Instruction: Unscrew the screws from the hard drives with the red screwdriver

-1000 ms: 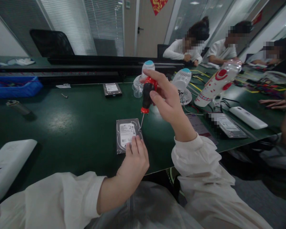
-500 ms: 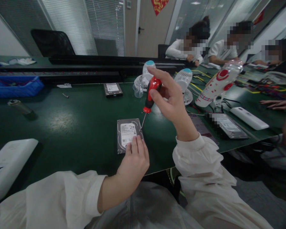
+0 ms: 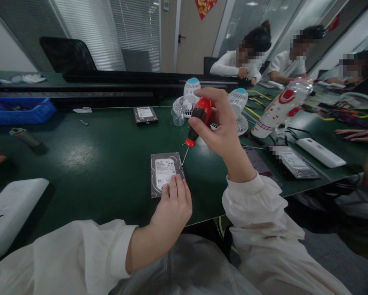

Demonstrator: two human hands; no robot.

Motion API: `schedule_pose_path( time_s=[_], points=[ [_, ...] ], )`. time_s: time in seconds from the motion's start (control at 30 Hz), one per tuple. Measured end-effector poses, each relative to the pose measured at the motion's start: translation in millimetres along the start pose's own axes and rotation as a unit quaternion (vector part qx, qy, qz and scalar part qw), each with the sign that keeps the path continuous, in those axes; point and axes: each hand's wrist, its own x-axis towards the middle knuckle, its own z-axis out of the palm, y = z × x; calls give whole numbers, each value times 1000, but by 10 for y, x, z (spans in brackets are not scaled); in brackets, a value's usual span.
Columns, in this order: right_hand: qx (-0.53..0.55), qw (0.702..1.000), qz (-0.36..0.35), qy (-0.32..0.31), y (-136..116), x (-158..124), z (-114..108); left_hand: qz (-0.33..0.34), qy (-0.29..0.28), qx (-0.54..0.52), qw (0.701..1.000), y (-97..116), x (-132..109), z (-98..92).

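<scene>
Drive (image 3: 166, 172), near side of table (image 3: 110, 164), long axis near-far; label (image 3: 162, 166) illegible to me. My left hand (image 3: 175, 201): open, resting on drive. Right hand (image 3: 219, 123): closed round screwdriver (image 3: 199, 112), tip near-left, at drive's right edge.

Worn head cam — looks fwd & down, close over green tbl (image 3: 119, 164) — door (image 3: 196, 49) in bkgd.

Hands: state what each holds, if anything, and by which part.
Right hand: screwdriver, by its handle. Left hand: on the drive, no grip visible.
</scene>
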Motion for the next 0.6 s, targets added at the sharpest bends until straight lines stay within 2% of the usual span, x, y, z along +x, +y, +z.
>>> schedule_pose_path(
  time_s=[0.1, 0.27, 0.47, 0.6],
  points=[
    [-14, 1000, -5, 1, -7, -1, 0, -3, -11, 5, 1000, 3, -5, 0],
    [29, 1000, -2, -12, 25, -16, -10, 1, -2, 10, 1000, -2, -5, -11],
    [-23, 1000, -1, -3, 45, -13, 15, -1, 3, 13, 1000, -13, 4, -15],
    [35, 999, 9, -31, 15, -31, 3, -5, 11, 14, 1000, -2, -10, 6]
  ],
)
